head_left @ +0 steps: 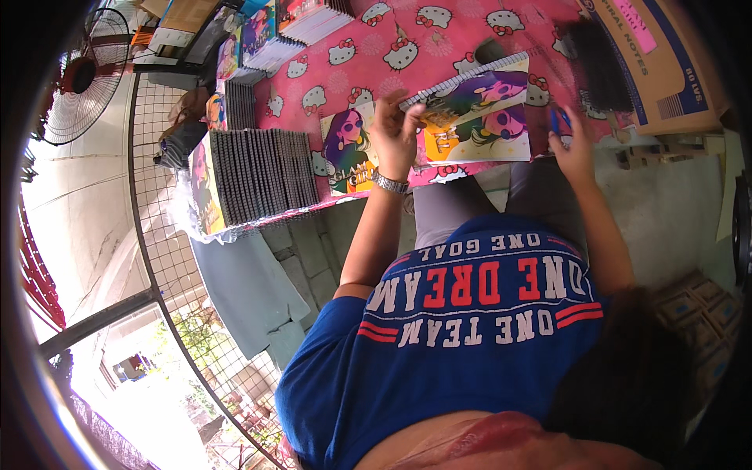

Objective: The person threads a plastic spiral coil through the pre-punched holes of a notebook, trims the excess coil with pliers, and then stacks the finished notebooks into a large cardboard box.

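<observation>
- We judge the spiral notebook on the pink tablecloth light and floppy, best held beside its wire binding.
- Our left hand pinches its cover; our right hand grips a blue pen.

Spiral notebook lies on the counter, taken here as landmark. Left hand rests on its left edge; a second notebook lies just left of that. Further left, a row of stacked notebooks at the counter's edge. Right hand just right of the landmark. Cardboard box beyond, to its right. Fan far left, off the counter.
</observation>
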The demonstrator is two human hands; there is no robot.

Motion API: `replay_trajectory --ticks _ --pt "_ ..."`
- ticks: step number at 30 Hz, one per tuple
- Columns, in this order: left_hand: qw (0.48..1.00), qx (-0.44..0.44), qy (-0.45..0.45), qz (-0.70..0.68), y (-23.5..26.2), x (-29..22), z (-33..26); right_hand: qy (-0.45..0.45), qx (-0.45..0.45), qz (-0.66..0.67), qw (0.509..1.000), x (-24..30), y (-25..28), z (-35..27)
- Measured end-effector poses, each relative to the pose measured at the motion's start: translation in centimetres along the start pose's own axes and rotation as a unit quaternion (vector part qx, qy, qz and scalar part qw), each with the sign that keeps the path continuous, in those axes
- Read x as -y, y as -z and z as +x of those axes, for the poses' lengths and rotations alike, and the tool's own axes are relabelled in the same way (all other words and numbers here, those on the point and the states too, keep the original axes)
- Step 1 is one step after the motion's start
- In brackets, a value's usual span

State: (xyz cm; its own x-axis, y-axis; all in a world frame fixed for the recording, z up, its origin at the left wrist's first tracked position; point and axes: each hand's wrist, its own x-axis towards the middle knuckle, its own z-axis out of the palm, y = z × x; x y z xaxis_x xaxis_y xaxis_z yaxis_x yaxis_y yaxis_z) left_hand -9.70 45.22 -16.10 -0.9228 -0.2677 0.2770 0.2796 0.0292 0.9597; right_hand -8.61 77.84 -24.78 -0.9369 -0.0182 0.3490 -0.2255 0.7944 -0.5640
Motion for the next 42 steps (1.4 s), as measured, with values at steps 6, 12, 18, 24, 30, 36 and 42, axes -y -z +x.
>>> replay_trajectory --ticks 6,12,18,24,30,36,42 --pt "0.996 0.054 0.031 0.056 1.1 0.4 -0.4 0.133 0.016 0.199 0.971 10.3 3.7 1.1" --pt "0.997 0.068 0.028 0.027 1.3 0.2 -0.3 0.227 0.098 0.233 0.940 16.3 1.2 2.6" --pt "0.997 0.047 0.009 0.063 1.4 0.3 -0.4 0.214 0.102 0.225 0.945 17.8 0.6 2.8" --pt "0.994 0.059 -0.005 0.091 1.8 -0.3 -0.4 -0.111 0.368 0.658 0.648 17.0 -0.3 3.1" --pt "0.986 0.037 -0.042 0.154 4.8 -9.3 1.5 0.108 0.319 0.369 0.866 11.9 4.9 4.2" --pt "0.819 0.124 -0.080 0.555 9.9 -8.2 7.2 0.000 0.250 0.138 0.958 0.4 5.5 3.9" --pt "0.778 0.177 -0.083 0.598 10.5 3.4 7.8 0.108 0.106 -0.116 0.982 -2.3 1.6 4.4"
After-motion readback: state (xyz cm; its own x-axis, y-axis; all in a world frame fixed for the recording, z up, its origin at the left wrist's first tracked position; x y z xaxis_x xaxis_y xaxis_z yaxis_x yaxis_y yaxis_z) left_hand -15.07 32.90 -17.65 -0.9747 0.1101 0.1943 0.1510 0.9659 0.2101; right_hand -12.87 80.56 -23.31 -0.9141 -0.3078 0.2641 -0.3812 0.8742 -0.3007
